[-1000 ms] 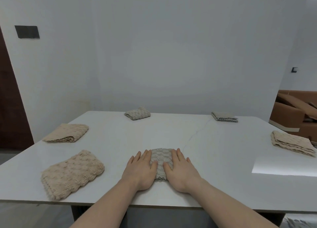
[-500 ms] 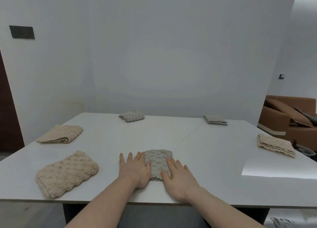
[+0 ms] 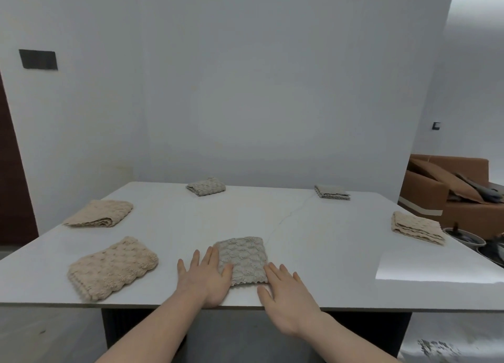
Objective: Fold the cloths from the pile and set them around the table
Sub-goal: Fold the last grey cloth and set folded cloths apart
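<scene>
I see the folded grey knobbly cloth [image 3: 243, 260] lying at the near edge of the white table [image 3: 313, 240], about midway along it. My left hand [image 3: 203, 276] rests flat with straight fingers, its thumb on the cloth's left side. My right hand [image 3: 286, 294] is flat too, fingertips touching the cloth's near right corner. A folded beige bobbled cloth [image 3: 111, 267] sits toward the near left corner.

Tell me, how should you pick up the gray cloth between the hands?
Probably by the near edge of the gray folded cloth, coming from the person's side. It lies flat, so fingers can likely slide under there and pinch all layers together.
</scene>
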